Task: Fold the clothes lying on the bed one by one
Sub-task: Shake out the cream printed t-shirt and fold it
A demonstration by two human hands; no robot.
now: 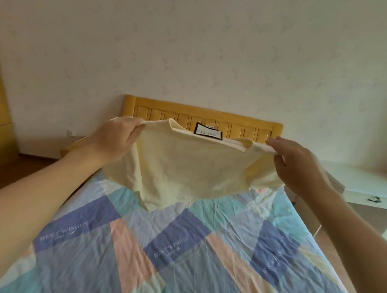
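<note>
**Two hands, one shirt, held high over the bed**

Two forearms reach in from the bottom corners, and beneath them the patchwork bed sheet (175, 252) lies spread, wrinkled, with room on it for a garment to be laid out. Above it hangs the cream T-shirt (180, 166), its lower edge drooping toward the sheet but seemingly not resting on it. The left hand (116, 137) pinches one shoulder seam, the right hand (296, 163) pinches the other, both with fingers curled round the cloth. That grip at both shoulders pulls the top edge taut, so the body of the shirt falls straight and shakes flat — a sensible start to a fold. The black neck label (208, 131) faces the camera, at the collar. Behind stands the wooden headboard (167, 112), then the pale wall (200, 38). No other clothes are visible.
</note>
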